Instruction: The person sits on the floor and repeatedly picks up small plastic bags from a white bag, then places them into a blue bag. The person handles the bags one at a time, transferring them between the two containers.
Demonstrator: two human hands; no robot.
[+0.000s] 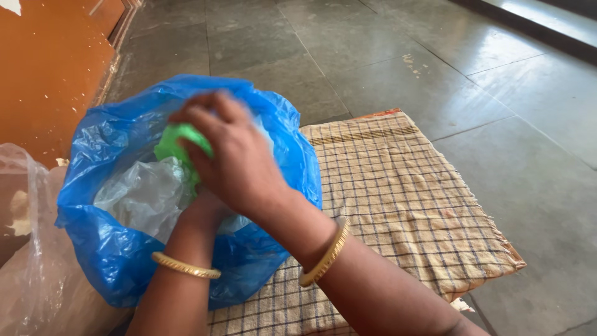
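Two bangled hands are working inside one blue plastic bag: right hand clamping one green bag, left hand hidden, grip unclear, on one checked cloth.

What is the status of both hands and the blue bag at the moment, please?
Right hand closed on green item over blue bag. Left hand inside bag, mostly hidden. Clear plastic inside. Nothing in the way.

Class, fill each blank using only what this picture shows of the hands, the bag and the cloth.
1. Both hands reach into a ____ plastic bag.
2. The right hand covers something ____ in colour.
3. The bag sits partly on a checked ____ spread on the floor.
4. Each wrist wears a gold ____.

Missing words: blue; green; cloth; bangle
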